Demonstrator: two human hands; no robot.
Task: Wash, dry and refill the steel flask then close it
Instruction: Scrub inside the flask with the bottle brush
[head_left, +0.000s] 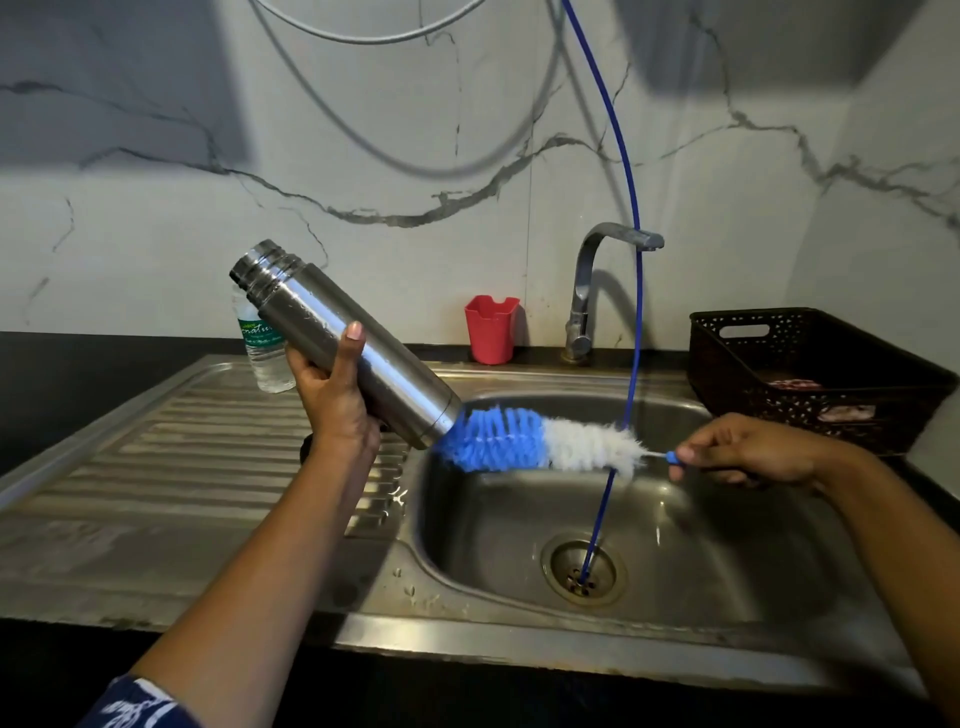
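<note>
My left hand (332, 395) grips the steel flask (311, 317) around its middle. The flask is tilted, with its open threaded mouth up to the left and its base down to the right, over the sink's edge. Water drops cling to its side. My right hand (748, 449) holds the blue handle of a bottle brush (540, 439) with blue and white bristles. The blue bristle tip touches the flask's base. No cap is in view. A small dark object behind my left wrist is mostly hidden.
The steel sink (727, 582) has a ribbed drainboard (182, 467) on the left. A thin blue hose (631, 291) runs down into the drain. The tap (587, 291), a red cup (491, 327), a plastic water bottle (265, 353) and a dark basket (810, 374) stand at the back.
</note>
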